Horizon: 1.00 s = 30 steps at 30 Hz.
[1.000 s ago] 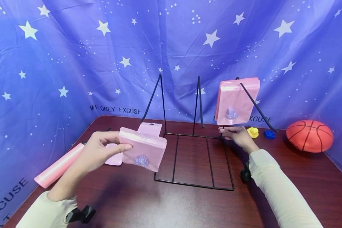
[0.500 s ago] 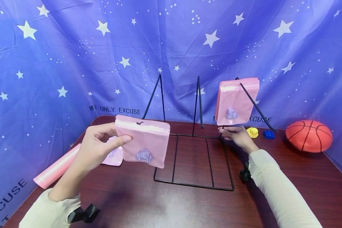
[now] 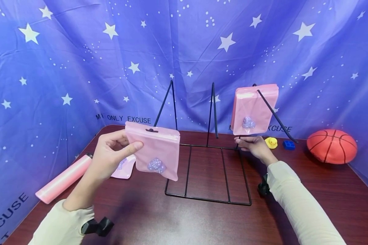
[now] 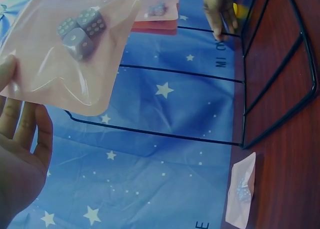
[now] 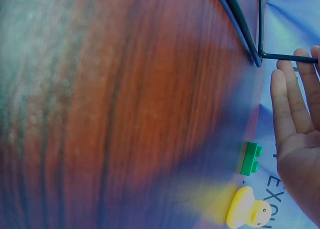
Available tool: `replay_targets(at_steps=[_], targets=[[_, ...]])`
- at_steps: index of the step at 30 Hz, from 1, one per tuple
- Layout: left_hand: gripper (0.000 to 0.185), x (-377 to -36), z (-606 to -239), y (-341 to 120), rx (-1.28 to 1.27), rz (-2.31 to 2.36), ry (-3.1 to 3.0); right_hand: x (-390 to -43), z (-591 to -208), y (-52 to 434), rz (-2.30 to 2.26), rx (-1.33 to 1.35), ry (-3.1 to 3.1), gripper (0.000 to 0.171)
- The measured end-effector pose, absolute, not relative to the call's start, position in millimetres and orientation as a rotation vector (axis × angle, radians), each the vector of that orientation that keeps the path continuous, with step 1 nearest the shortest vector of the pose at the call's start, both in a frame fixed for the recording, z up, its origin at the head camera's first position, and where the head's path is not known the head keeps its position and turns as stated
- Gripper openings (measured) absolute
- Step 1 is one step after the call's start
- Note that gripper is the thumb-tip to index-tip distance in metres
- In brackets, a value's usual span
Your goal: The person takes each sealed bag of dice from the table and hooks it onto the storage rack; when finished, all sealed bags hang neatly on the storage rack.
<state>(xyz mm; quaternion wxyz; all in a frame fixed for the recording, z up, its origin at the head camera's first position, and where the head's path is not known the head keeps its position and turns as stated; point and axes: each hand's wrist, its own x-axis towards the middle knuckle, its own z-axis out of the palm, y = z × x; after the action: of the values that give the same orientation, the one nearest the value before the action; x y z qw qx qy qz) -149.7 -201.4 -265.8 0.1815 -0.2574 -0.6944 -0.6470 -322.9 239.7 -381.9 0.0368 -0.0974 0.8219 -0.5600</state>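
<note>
My left hand [image 3: 113,154] pinches a pink zip pouch [image 3: 168,149] at its left edge, thumb in front. Purple dice [image 4: 82,31] show through its lower part. The pouch's hang hole lines up with the tip of the left prong [image 3: 163,105] on a black wire rack [image 3: 188,170]; I cannot tell whether the tip is through it. With fingers around the rack's right upright, below the hung pouches, my right hand [image 3: 256,147] holds the rack. Several pink pouches [image 3: 254,107] hang on the right prong. The middle prong [image 3: 215,115] bears nothing.
Another pink pouch with dice [image 3: 125,168] lies on the table behind my left hand. A pink cylinder [image 3: 64,178] lies at the left. Past my right hand are a yellow rubber duck [image 3: 271,143], a blue toy brick [image 3: 289,145] and a basketball [image 3: 332,146].
The pouch in my left hand has tipped upright and risen slightly, bringing its hang hole up to the left prong's tip. My right hand stays at the rack's upright.
</note>
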Motion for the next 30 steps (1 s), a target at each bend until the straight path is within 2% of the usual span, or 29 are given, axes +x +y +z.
replay_targets(at_steps=[6,23,30], targets=[[0.03,-150.3,-268.1,-200.1,-0.722,-1.829,-1.963,-322.7,-381.3,240.1,-1.719,-0.299,2.522,0.044],[0.004,-162.0,-268.4,-192.4,-0.497,-1.75,-2.051,-322.7,-380.2,240.9,-1.679,-0.271,2.523,0.048],[0.023,-180.6,-265.9,-187.8,-0.405,-1.652,-2.084,-321.5,-378.4,240.1,-1.672,-0.258,2.53,0.049]])
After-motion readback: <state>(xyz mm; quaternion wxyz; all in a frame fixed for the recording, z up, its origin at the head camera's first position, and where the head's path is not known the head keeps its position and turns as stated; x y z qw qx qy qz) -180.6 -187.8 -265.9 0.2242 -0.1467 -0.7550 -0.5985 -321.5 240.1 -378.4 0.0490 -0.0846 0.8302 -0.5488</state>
